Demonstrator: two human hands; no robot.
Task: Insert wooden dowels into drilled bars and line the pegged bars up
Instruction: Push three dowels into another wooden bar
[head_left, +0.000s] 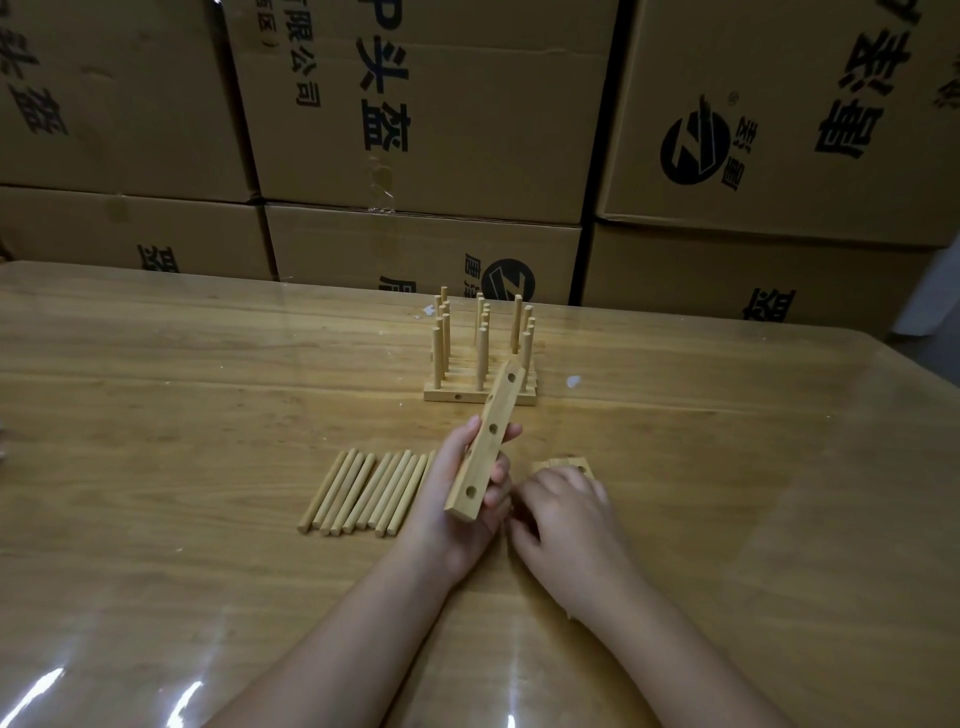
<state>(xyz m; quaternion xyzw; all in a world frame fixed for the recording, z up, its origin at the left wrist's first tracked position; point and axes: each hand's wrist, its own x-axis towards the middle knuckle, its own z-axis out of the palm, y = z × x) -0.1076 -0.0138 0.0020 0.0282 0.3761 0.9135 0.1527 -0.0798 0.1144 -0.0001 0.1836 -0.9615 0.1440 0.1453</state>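
1. Drilled bar (498, 410): off the table at scene centre, tilted, top end leaning far-right, and I can see holes along the face turned to me.
2. Left hand (441, 493): grasping the bar's lower half, with the thumb on its left edge and the fingers wrapped round the right edge.
3. Right hand (563, 512): palm down, just right of the bar's lower end, fingers curled. It partly covers what looks like a few spare bars (569, 461). I can't tell if it grips one.
4. Loose dowels (363, 491): lying flat, side by side in a slanted row, just left of the left hand.
5. Pegged bars (480, 397): beyond the held bar, lined up one behind another, dowels upright in three columns. From my view the held bar's top end overlaps their near-right corner.
6. Table (208, 389): glossy wood. Printed cardboard boxes (415, 130) are stacked along its far edge.
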